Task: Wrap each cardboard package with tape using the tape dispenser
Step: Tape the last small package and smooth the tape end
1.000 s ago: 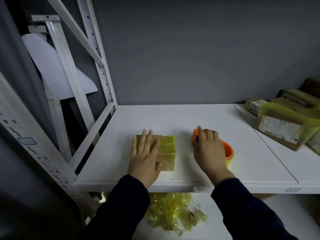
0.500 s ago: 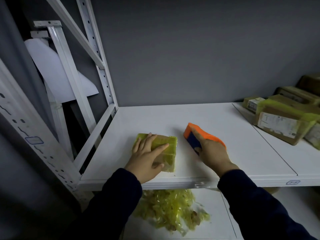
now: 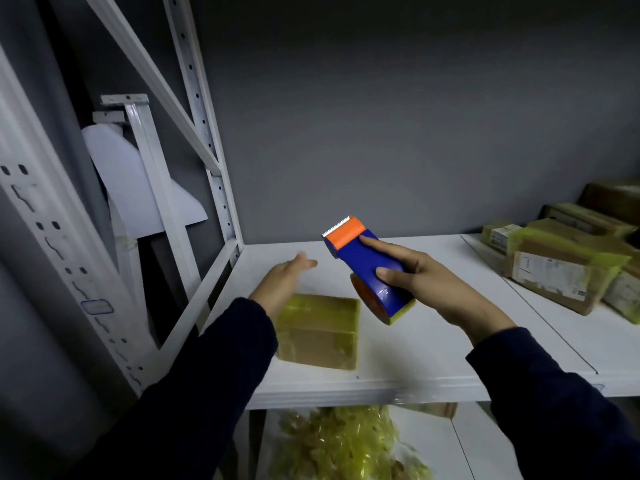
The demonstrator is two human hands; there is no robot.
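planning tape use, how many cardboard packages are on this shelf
6 visible: one package at the front, five in the pile at the right end; others may be hidden behind it.

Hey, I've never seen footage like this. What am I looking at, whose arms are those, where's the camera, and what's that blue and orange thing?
There's no machine here. These are a person's two bare hands, filmed by one wide-angle camera worn on the head, looking forward and down. The right hand has its grip on a blue and orange tape dispenser, held above the white shelf. The left hand is open, blurred, and holds nothing. Near it a small cardboard package, partly covered in yellowish tape, lies on the shelf. More taped packages sit at the far right. Crumpled yellowish film lies on the lower shelf.
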